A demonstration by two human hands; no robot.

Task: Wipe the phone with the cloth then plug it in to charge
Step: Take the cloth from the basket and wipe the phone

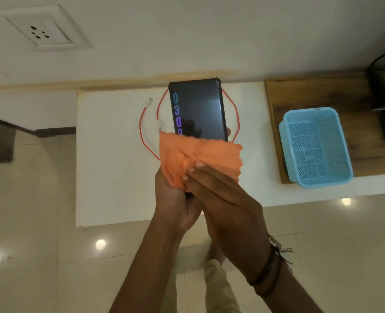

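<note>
A black phone [198, 109] in a dark case is held up over the white ledge, screen lit with coloured digits. My left hand [173, 199] grips its lower end from the left. An orange cloth [198, 157] covers the lower part of the screen. My right hand [214, 188] presses the cloth against the phone with straight fingers. A red and white charging cable [144, 123] lies looped on the ledge behind the phone, its white plug end [149, 100] at the upper left.
A wall socket [40, 32] sits on the wall at the upper left. A light blue plastic basket [316, 145] stands on a wooden board [311, 91] to the right. The white ledge [110, 166] ends at a tiled floor below.
</note>
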